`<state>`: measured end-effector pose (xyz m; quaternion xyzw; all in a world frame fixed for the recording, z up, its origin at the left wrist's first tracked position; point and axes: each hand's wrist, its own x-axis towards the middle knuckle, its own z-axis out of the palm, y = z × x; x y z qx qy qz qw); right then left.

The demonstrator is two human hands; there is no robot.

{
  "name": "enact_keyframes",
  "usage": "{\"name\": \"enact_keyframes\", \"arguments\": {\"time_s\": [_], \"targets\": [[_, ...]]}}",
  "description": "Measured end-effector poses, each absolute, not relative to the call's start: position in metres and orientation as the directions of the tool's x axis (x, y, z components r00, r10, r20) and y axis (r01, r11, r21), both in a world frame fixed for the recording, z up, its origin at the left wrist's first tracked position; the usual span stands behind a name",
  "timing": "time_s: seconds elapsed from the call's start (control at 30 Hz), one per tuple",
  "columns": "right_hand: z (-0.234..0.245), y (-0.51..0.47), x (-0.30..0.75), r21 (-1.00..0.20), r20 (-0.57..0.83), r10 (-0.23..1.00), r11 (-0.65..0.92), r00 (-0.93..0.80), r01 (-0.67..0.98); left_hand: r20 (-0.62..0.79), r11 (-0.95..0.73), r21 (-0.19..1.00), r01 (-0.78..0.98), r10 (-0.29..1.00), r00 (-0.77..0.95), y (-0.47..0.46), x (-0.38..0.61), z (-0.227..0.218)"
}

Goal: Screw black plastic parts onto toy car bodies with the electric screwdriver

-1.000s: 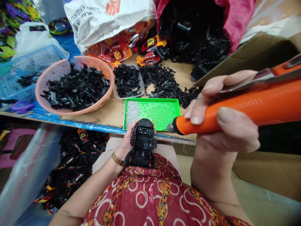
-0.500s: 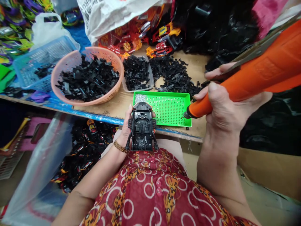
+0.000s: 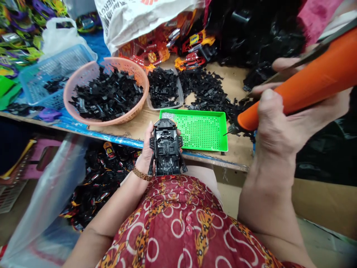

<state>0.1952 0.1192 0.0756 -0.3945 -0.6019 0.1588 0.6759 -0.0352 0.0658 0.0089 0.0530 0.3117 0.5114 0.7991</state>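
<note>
My left hand (image 3: pixel 147 150) is wrapped round a black toy car chassis (image 3: pixel 166 149), held underside up over my lap at the table's front edge. My right hand (image 3: pixel 281 119) grips an orange electric screwdriver (image 3: pixel 295 87); its tip (image 3: pixel 226 133) hovers just off the right edge of a green perforated tray (image 3: pixel 203 130), to the right of the chassis and apart from it. A small heap of silver screws (image 3: pixel 166 115) lies in the tray's far left corner.
A pink basket (image 3: pixel 83 85) of black plastic parts, a clear tray (image 3: pixel 164 89) and a loose pile (image 3: pixel 209 93) of similar parts sit behind the green tray. A blue basket (image 3: pixel 41 74) is far left. Red toy car bodies (image 3: pixel 156 52) lie under a white bag. A clear bag of cars (image 3: pixel 92 182) hangs below the table.
The screwdriver has swung up and to the right, its tip leaving the green tray's surface. The chassis has stayed in my left hand, shifting slightly.
</note>
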Motion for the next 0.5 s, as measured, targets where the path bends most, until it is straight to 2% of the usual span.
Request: {"name": "enact_keyframes", "arguments": {"time_s": [0.1,0.17,0.23,0.27,0.33,0.37,0.43,0.5], "targets": [[0.071,0.107,0.195,-0.713,0.7,0.623,0.589,0.348,0.379,-0.459,0.42,0.432,-0.798,0.864,0.207,0.064,-0.036,0.019],[0.061,0.094,0.187,-0.707,0.706,0.537,0.564,0.461,0.427,-0.465,0.352,0.471,-0.809,0.878,0.112,0.064,-0.035,0.028],[0.048,0.078,0.172,-0.667,0.742,0.497,0.616,0.45,0.42,-0.456,0.254,0.513,-0.82,0.89,-0.01,0.064,-0.03,0.037],[0.041,0.069,0.161,-0.676,0.737,0.58,0.623,0.347,0.394,-0.439,0.199,0.537,-0.82,0.896,-0.07,0.064,-0.026,0.041],[0.029,0.052,0.138,-0.734,0.591,0.806,0.552,-0.03,0.396,-0.377,0.072,0.581,-0.811,0.907,-0.189,0.063,-0.02,0.048],[0.024,0.044,0.126,-0.742,0.539,0.828,0.553,-0.153,0.379,-0.341,0.015,0.594,-0.805,0.91,-0.235,0.062,-0.017,0.051],[0.018,0.034,0.107,-0.784,0.47,0.847,0.53,-0.249,0.324,-0.294,-0.066,0.609,-0.791,0.907,-0.303,0.058,-0.016,0.055],[0.016,0.031,0.097,-0.799,0.457,0.841,0.531,-0.288,0.283,-0.296,-0.089,0.638,-0.765,0.888,-0.351,0.054,-0.02,0.056]]}}
